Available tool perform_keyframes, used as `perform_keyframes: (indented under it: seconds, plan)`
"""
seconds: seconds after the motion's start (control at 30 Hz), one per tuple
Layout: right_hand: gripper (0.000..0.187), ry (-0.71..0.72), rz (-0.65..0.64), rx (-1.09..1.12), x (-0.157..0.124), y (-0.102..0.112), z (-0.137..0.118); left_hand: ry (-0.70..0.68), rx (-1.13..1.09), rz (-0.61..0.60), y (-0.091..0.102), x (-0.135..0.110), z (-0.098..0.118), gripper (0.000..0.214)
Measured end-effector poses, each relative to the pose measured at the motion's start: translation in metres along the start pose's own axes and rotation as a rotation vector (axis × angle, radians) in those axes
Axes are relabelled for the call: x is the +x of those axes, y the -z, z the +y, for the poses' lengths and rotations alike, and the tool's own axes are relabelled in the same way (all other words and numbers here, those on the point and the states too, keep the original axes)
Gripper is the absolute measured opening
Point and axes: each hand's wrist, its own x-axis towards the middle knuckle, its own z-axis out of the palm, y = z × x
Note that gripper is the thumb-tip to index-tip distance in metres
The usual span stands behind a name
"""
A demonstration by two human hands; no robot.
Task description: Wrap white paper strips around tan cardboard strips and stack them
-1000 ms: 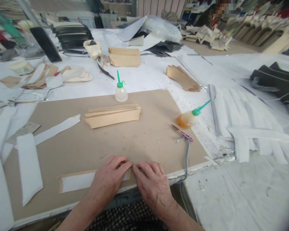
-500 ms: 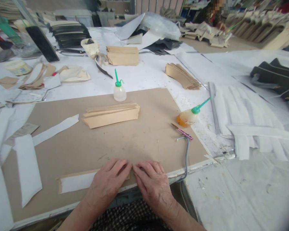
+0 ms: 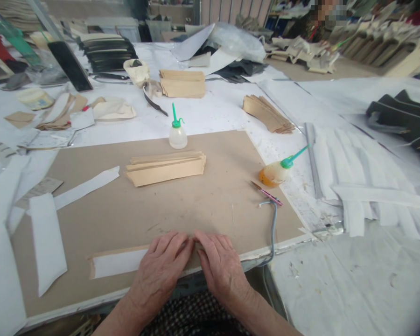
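A tan strip with a white inner layer (image 3: 119, 263) lies flat along the board's front edge, its tan border showing at the top and left. My left hand (image 3: 164, 261) covers the strip's right part, fingers curled together on it. Touching it at the fingertips, my right hand (image 3: 220, 261) pinches at the strip's right end; the exact spot is hidden under the fingers. Beyond my hands, a stack of tan strips (image 3: 166, 170) rests on the brown board (image 3: 182, 205).
A clear squeeze bottle (image 3: 178, 136) stands behind the stack. On the right lie a bottle of amber liquid (image 3: 275, 173), a thin brush (image 3: 267, 193) and a blue cord (image 3: 274, 228). White strips lie left (image 3: 48, 242) and right (image 3: 336, 163). Further back are tan bundles (image 3: 182, 84) and a phone (image 3: 70, 65).
The view has shifted slightly, so the table things sit a little further right. My right fingers have straightened and pressed closer to the left fingertips at the strip's end.
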Motion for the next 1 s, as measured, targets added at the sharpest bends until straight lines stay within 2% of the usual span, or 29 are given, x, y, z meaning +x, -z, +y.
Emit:
perform_keyframes:
  seconds: [0.17, 0.27, 0.33, 0.53, 0.73, 0.87, 0.93, 1.0]
  plan:
    - [0.041, 0.022, -0.036, -0.049, -0.001, 0.0, 0.0, 0.162, -0.177, 0.036, -0.005, -0.001, -0.005, 0.033]
    - [0.046, 0.036, -0.096, -0.093, 0.0, 0.001, -0.001, 0.238, -0.261, 0.084, -0.002, 0.002, -0.009, 0.025]
    - [0.047, 0.042, -0.127, -0.121, 0.002, 0.002, -0.001, 0.257, -0.307, 0.07, 0.003, 0.006, -0.011, 0.021]
    - [0.046, 0.047, -0.156, -0.156, 0.007, 0.002, 0.0, 0.202, -0.292, 0.015, 0.006, 0.008, -0.013, 0.019]
    - [0.044, 0.032, -0.151, -0.157, 0.009, 0.0, 0.002, 0.069, -0.125, -0.026, 0.004, -0.001, -0.01, 0.031]
    - [0.037, -0.01, -0.204, -0.158, 0.013, 0.001, -0.001, 0.016, -0.012, -0.077, 0.008, -0.005, -0.006, 0.029]
    - [0.037, -0.015, -0.23, -0.169, 0.014, 0.003, -0.001, 0.035, 0.011, -0.102, 0.01, -0.008, -0.005, 0.037]
    - [0.039, 0.0, -0.254, -0.192, 0.015, 0.005, -0.001, 0.047, -0.007, -0.129, 0.013, -0.01, -0.005, 0.054]
